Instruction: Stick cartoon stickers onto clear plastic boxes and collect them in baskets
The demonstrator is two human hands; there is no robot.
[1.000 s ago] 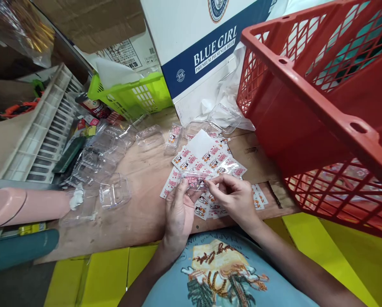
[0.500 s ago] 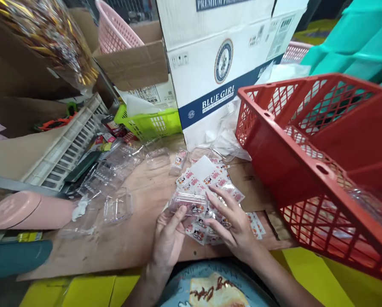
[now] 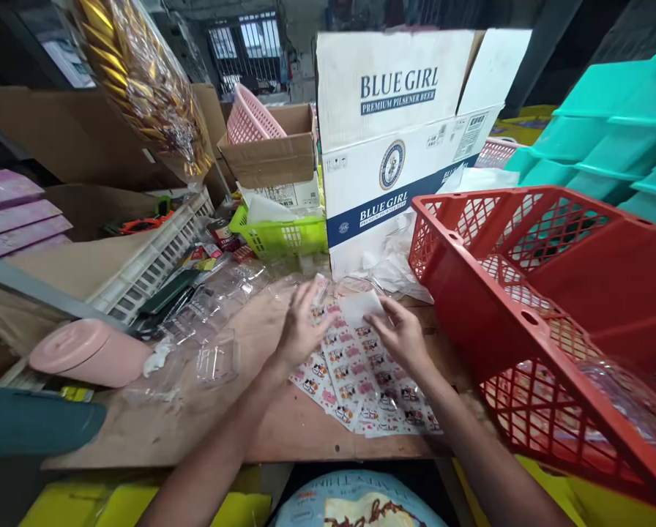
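Note:
My left hand [image 3: 300, 333] is over the left part of the sticker sheets, fingers stretched and thumb apart. Just past its fingertips is a small clear plastic box [image 3: 321, 284], partly hidden by the hand. My right hand [image 3: 402, 337] hovers at or touches the blank upper part of the top sticker sheet [image 3: 355, 359], with thumb and fingertips apart; contact is hard to make out. The sheets carry rows of small cartoon animals and pink prints and lie overlapped on the wooden table.
A red plastic crate [image 3: 471, 293] stands at the right and a white beer carton [image 3: 383, 154] at the back. Clear plastic boxes [image 3: 218, 355], a pink canister [image 3: 91, 351] and a green basket [image 3: 281, 234] are on the left side. Teal bins [image 3: 619, 139] rise behind the crate.
My left hand has moved forward and no longer holds the clear box at the front. My right hand has shifted forward to the sheets' upper end. The view has tilted up.

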